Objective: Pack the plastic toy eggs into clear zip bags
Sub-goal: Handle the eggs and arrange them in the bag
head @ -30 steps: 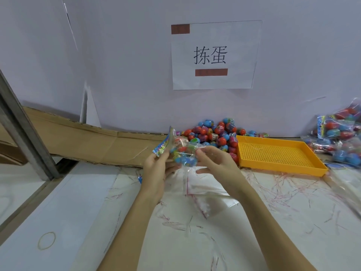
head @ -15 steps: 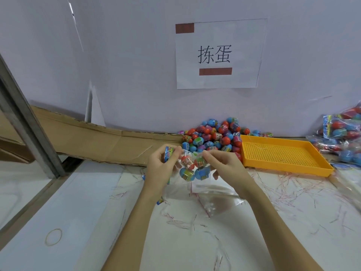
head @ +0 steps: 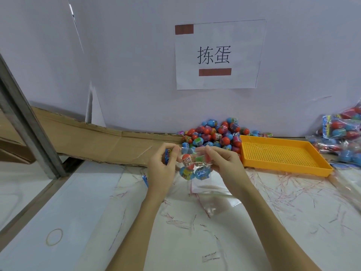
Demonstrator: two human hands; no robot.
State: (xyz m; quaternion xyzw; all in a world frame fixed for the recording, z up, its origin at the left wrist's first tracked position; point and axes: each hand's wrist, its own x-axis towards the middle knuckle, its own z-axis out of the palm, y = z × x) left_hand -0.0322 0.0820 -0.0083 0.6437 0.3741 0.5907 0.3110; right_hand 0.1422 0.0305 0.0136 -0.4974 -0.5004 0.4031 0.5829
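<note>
Nearest me on the worktop (head: 273,241) I see a rubber band (head: 54,237) by the left edge and empty clear bags (head: 210,189) lying flat under my arms. Above them I hold a filled zip bag (head: 192,166) in mid-air: my left hand (head: 163,169) pinches its top left corner with curled fingers, my right hand (head: 226,165) pinches the top right. Beyond, a heap of loose toy eggs (head: 214,134) sits against the back wall, just beside an orange tray (head: 322,165), with packed bags (head: 343,133) at the far right edge.
</note>
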